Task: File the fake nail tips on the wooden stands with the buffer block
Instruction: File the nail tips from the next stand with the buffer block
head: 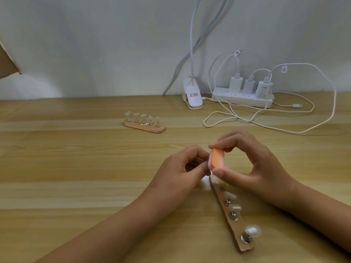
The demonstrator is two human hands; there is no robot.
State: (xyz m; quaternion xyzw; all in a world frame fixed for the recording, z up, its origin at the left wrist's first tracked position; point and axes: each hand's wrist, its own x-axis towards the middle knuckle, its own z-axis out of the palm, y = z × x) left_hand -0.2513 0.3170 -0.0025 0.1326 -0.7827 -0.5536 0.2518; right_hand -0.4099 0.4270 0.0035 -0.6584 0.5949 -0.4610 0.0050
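— Between the hands, over near stand (228, 211)'s far end: orange block (218, 158), pinched by right hand (252, 164), thumb below, fingers above.
— And left hand (182, 168)?
— Curled, fingertips against block's left face; hold on anything, impossible to tell.
— Around?
— Three tips (230, 196) on near stand, five on far stand (145, 126). Striped wood table (76, 168), white wall (95, 44), power strip (241, 98), lamp clip (192, 97); labels unreadable.

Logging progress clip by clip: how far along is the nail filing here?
Done: no tip is visibly finished. In hand: the right hand holds the buffer block against the left hand's pinched fingertips; what they hold is hidden. Left: possibly the near stand's three tips and the far stand's five tips.
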